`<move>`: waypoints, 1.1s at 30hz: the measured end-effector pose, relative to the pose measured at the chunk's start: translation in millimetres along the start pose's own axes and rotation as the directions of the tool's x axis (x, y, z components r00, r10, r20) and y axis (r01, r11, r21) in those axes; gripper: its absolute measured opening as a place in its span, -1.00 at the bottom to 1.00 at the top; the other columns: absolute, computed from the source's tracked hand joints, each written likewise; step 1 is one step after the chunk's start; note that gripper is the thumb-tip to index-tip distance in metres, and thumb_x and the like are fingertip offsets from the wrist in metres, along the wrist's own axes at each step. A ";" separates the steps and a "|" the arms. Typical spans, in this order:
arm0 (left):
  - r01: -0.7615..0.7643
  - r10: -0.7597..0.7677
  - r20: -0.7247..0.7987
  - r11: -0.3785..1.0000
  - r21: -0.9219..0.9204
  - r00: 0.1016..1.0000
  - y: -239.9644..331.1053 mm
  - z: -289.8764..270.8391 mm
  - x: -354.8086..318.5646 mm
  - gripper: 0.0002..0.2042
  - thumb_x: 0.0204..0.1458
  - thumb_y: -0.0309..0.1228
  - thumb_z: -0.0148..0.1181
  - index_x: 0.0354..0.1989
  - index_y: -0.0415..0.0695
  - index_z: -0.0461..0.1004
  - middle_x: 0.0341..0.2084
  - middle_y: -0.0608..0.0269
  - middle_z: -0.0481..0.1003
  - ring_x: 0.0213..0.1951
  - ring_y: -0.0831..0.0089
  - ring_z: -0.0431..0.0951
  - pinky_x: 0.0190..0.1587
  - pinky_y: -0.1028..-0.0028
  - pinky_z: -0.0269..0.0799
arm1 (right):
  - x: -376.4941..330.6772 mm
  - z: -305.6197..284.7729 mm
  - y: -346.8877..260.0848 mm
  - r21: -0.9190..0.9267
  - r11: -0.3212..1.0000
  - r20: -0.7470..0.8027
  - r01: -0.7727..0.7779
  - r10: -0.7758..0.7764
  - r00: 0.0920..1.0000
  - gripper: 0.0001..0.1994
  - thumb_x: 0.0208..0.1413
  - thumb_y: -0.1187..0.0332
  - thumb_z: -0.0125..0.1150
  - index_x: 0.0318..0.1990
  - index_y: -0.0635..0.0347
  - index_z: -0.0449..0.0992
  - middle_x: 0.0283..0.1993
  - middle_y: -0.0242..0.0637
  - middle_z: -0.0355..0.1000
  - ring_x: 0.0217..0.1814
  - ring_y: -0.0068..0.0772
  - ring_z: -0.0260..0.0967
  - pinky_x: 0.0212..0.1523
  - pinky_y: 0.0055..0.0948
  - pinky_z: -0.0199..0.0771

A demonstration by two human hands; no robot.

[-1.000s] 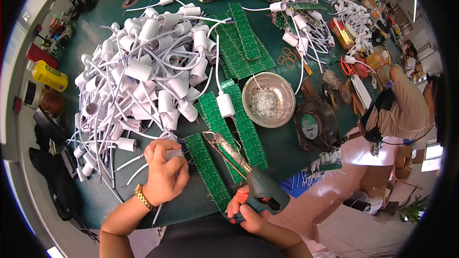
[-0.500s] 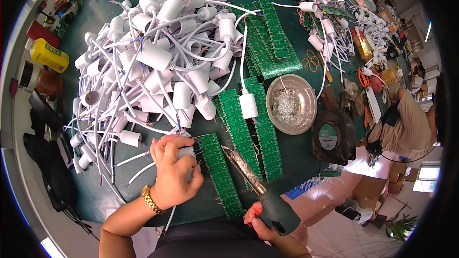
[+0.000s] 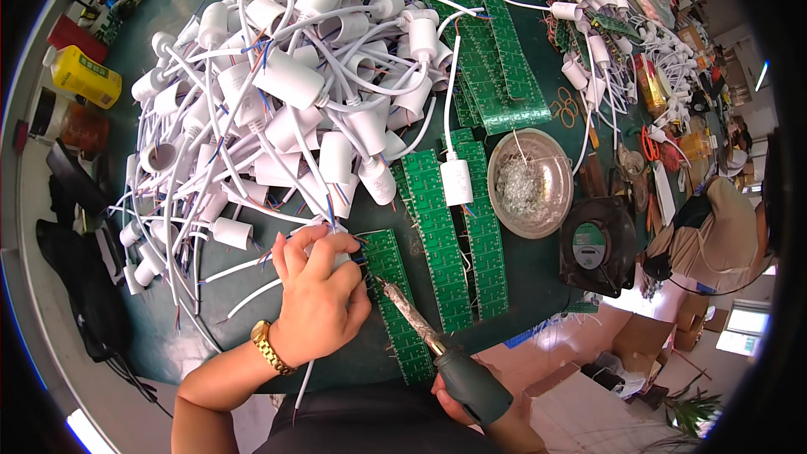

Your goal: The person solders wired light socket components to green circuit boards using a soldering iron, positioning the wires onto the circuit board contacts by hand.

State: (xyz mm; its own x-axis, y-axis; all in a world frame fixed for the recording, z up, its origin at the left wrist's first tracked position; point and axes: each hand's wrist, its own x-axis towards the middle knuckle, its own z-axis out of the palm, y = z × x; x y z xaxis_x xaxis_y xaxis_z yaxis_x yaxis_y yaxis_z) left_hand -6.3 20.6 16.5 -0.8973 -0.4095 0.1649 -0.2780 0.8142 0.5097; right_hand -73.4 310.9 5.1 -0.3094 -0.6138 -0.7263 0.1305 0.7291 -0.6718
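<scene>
Left of the green board strip's (image 3: pixel 407 345) far end, the left hand (image 3: pixel 324 286) pinches a white socket (image 3: pixel 341 260) in its grip; right of its near end, the right hand's (image 3: pixel 452 404) grip wraps a soldering iron (image 3: pixel 472 385), tip over the strip.

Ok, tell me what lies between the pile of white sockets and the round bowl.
In the head view, green circuit boards lie between them, with a corded white socket on top.
</scene>
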 end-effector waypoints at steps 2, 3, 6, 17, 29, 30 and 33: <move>-0.006 0.006 0.003 1.000 0.004 1.000 -0.6 1.1 -0.3 -0.87 -0.31 -0.55 0.21 -0.55 -0.11 0.40 -0.09 0.17 0.34 0.09 -0.09 0.22 0.08 -0.26 -0.01 | 3.6 8.0 -7.5 -0.293 0.931 -0.171 0.215 -0.273 0.947 -0.93 -0.17 0.47 0.21 -0.49 0.09 0.45 -0.52 -0.39 0.44 -0.46 -0.37 0.46 -0.38 -0.44 0.45; -0.009 0.009 0.001 1.000 0.004 1.000 -0.6 1.0 -0.4 -0.87 -0.31 -0.55 0.21 -0.54 -0.11 0.40 -0.09 0.16 0.34 0.09 -0.09 0.22 0.07 -0.25 0.00 | 4.2 10.1 -7.5 -0.294 0.932 -0.169 0.212 -0.269 0.948 -0.93 -0.17 0.47 0.21 -0.49 0.09 0.45 -0.52 -0.39 0.44 -0.46 -0.37 0.46 -0.38 -0.44 0.45; -0.020 0.020 -0.006 1.000 0.005 1.000 -0.8 1.7 -1.0 -0.87 -0.30 -0.56 0.21 -0.54 -0.12 0.39 -0.08 0.16 0.34 0.08 -0.08 0.22 0.07 -0.21 0.01 | 5.4 12.4 -8.1 -0.446 0.812 -0.212 0.377 -0.505 0.837 -0.93 -0.19 0.43 0.23 -0.50 0.07 0.46 -0.55 -0.38 0.44 -0.47 -0.35 0.46 -0.39 -0.41 0.45; -0.053 0.053 -0.062 0.999 0.000 0.997 -2.8 6.6 -3.6 -0.87 -0.28 -0.57 0.20 -0.54 -0.15 0.37 -0.08 0.15 0.35 0.07 -0.07 0.22 0.05 -0.13 0.05 | 7.0 8.5 -13.5 -0.453 0.775 -0.165 0.441 -0.559 0.813 -0.93 -0.16 0.40 0.23 -0.47 0.09 0.47 -0.52 -0.38 0.45 -0.47 -0.38 0.45 -0.40 -0.42 0.45; -0.049 0.050 -0.081 0.999 0.008 0.995 -2.1 7.8 -3.8 -0.87 -0.29 -0.58 0.20 -0.54 -0.14 0.38 -0.08 0.18 0.37 0.08 -0.05 0.24 0.06 -0.16 0.04 | 0.3 12.1 -9.9 -0.392 0.848 -0.213 0.358 -0.462 0.861 -0.89 -0.07 0.41 0.23 -0.38 0.18 0.44 -0.44 -0.32 0.46 -0.40 -0.48 0.44 -0.33 -0.48 0.46; -0.047 0.048 -0.081 0.999 0.008 0.996 -2.2 7.8 -4.0 -0.86 -0.29 -0.58 0.20 -0.54 -0.14 0.38 -0.08 0.18 0.37 0.08 -0.05 0.24 0.06 -0.16 0.04 | 0.6 13.1 -9.2 -0.392 0.848 -0.213 0.356 -0.461 0.862 -0.89 -0.07 0.41 0.23 -0.38 0.18 0.44 -0.44 -0.32 0.46 -0.40 -0.48 0.44 -0.33 -0.48 0.46; -0.046 0.046 -0.081 0.999 0.011 0.996 -2.1 8.2 -4.2 -0.86 -0.30 -0.58 0.20 -0.53 -0.14 0.37 -0.08 0.17 0.37 0.08 -0.04 0.24 0.06 -0.16 0.05 | 2.3 9.7 -10.0 -0.388 0.856 -0.237 0.340 -0.450 0.861 -0.89 -0.06 0.40 0.23 -0.38 0.16 0.44 -0.44 -0.33 0.46 -0.39 -0.48 0.44 -0.33 -0.47 0.45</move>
State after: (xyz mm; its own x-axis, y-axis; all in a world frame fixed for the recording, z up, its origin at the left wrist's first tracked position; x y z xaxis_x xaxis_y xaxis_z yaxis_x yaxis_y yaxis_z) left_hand -4.8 23.9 7.8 -0.8785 -0.4033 0.2561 -0.2406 0.8366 0.4921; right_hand -66.3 299.3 8.7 -0.5483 -0.7848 -0.2889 -0.3592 0.5329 -0.7661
